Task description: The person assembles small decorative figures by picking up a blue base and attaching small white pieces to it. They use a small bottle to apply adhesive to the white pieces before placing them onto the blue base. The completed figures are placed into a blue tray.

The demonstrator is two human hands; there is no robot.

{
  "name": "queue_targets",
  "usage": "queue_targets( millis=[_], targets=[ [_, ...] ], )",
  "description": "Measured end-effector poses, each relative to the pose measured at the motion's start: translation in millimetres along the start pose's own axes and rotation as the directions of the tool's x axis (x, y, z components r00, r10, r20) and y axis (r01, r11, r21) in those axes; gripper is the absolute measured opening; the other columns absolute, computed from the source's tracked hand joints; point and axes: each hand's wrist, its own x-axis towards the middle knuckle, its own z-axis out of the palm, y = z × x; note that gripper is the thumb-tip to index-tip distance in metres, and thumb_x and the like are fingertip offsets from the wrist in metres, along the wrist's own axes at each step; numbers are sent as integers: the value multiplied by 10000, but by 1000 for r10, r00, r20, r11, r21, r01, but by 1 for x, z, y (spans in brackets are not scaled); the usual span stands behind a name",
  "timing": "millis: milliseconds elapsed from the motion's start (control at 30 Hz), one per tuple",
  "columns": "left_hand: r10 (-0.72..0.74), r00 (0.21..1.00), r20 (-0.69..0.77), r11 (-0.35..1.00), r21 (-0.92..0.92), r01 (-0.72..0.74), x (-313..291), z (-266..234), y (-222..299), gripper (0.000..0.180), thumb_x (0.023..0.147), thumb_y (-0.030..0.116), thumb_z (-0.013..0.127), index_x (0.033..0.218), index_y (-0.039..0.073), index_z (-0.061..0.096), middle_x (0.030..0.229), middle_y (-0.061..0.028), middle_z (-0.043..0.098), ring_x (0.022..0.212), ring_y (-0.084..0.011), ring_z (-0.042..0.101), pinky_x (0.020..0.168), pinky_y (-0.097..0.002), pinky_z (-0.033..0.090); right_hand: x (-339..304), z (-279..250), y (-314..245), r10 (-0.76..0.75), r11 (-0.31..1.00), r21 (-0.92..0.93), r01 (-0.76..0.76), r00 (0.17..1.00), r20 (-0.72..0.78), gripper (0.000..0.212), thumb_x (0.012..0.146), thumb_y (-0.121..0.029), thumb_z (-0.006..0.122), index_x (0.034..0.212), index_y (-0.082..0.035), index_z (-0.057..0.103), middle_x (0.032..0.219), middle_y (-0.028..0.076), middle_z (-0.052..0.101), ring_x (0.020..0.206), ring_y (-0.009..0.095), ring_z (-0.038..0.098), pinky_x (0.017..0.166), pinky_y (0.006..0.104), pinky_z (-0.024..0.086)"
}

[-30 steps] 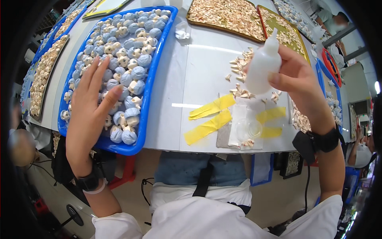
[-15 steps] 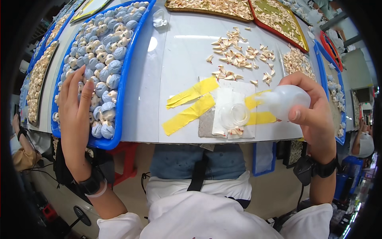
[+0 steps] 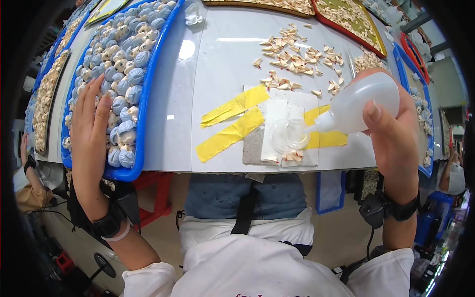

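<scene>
My right hand point(image 3: 396, 133) is wrapped round a translucent squeeze bottle point(image 3: 368, 101). The bottle tilts down to the left, its nozzle close to the rim of a small clear round dish point(image 3: 283, 142); whether they touch I cannot tell. That dish rests on a white pad held by strips of yellow tape point(image 3: 232, 134). A few small cream pointed pieces point(image 3: 293, 156) lie at its near edge. My left hand point(image 3: 90, 131) is open, fingers stretched over small doll-like heads with pale blue hair point(image 3: 121, 136). They fill a blue tray point(image 3: 140, 126).
Loose cream pointed pieces with red tips point(image 3: 292, 59) are scattered beyond the pad. Trays of similar pieces stand at the far edge, including a red-rimmed one point(image 3: 341, 33). A crumpled clear plastic piece point(image 3: 193, 14) lies by the blue tray. Under the table is a red stool point(image 3: 153, 195).
The squeeze bottle has come into a steeper tilt, its nozzle now down by the clear dish. My right hand has turned with it. My left hand stays over the tray.
</scene>
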Motion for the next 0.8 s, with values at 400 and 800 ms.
queue_targets(
  millis=[400, 800],
  targets=[
    [2, 1000, -27, 1000, 13, -2, -1, 0, 0, 437, 930, 335, 436, 1257, 50, 486, 1295, -161, 460, 1229, -290, 399, 1030, -359, 275, -2, 5, -17, -77, 970, -234, 70, 997, -19, 491, 645, -371, 713, 950, -18, 560, 850, 45, 553, 779, 125, 540, 696, 230, 410],
    [-5, 999, -41, 999, 32, 6, -2, 0, 1, 443, 929, 345, 436, 1254, 49, 490, 1294, -161, 460, 1223, -292, 404, 1027, -362, 281, -3, 2, -12, -115, 974, -204, 100, 991, -63, 511, 673, -389, 702, 978, -8, 548, 853, 53, 554, 768, 125, 544, 657, 224, 413]
  ],
)
